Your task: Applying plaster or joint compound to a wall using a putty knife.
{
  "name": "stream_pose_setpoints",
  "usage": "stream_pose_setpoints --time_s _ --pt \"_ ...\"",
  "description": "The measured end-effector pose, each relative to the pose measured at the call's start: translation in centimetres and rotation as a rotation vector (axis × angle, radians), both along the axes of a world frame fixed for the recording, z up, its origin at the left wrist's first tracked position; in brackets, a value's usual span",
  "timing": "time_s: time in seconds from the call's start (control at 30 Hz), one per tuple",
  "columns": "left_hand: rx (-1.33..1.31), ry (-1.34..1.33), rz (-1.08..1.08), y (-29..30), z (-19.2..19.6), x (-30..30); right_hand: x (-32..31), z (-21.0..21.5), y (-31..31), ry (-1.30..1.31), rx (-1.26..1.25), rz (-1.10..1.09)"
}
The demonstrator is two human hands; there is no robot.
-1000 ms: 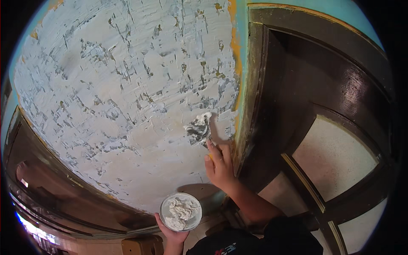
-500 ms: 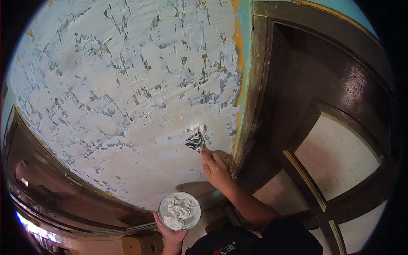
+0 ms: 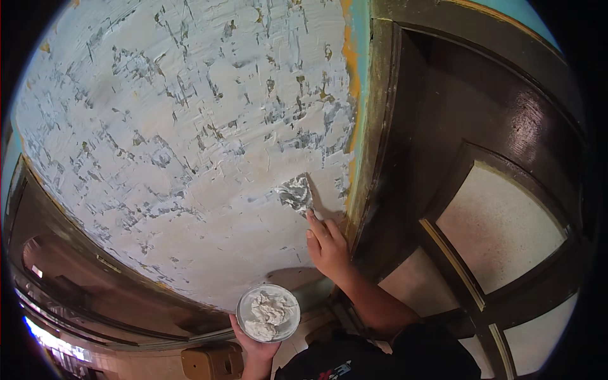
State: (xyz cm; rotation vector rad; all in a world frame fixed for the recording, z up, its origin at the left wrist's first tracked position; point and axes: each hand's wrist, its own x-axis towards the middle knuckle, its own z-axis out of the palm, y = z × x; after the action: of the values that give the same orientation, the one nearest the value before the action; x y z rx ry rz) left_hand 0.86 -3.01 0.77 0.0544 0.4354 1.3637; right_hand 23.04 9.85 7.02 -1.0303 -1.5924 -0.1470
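Half-open left hand (image 3: pixel 258 348) holds the bowl (image 3: pixel 289 327); curled right hand (image 3: pixel 329 246) holds the scraper (image 3: pixel 295 195) (likely light, stiff, best held low).

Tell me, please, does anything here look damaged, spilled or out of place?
Yes, the wall: dark patches break its pale coating, and a ragged orange strip runs down near the door frame, so the surface looks uneven. I see no spill; the white paste sits inside the bowl in the left hand.

dark pale-panelled door (image 3: pixel 468 107), turquoise wall (image 3: pixel 531 20) above, brown stool (image 3: pixel 212 362), tiled floor (image 3: pixel 149 366); bright light (image 3: pixel 47 342) lower left
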Motion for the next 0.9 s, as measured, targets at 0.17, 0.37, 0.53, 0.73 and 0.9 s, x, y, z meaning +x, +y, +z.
stream_pose_setpoints --time_s 0.17,0.37,0.53,0.73,0.9 --pt "-0.003 -0.004 -0.020 -0.2 0.2 0.1 -0.6 -1.3 1.0 0.034 -0.090 -0.036" --pt "-0.003 -0.002 -0.017 -0.4 -0.1 -0.2 -0.6 -0.7 0.2 0.000 -0.153 -0.022" --pt "0.024 -0.061 -0.026 -0.1 0.5 0.6 -0.3 -2.0 -0.4 -0.009 -0.241 -0.011" --pt "0.052 -0.046 -0.049 -0.3 0.4 0.7 0.4 -2.7 -2.9 -0.005 -0.273 0.038" --pt "0.047 -0.078 -0.020 0.4 -0.9 0.8 1.9 -4.6 -6.1 0.137 -0.294 0.294"
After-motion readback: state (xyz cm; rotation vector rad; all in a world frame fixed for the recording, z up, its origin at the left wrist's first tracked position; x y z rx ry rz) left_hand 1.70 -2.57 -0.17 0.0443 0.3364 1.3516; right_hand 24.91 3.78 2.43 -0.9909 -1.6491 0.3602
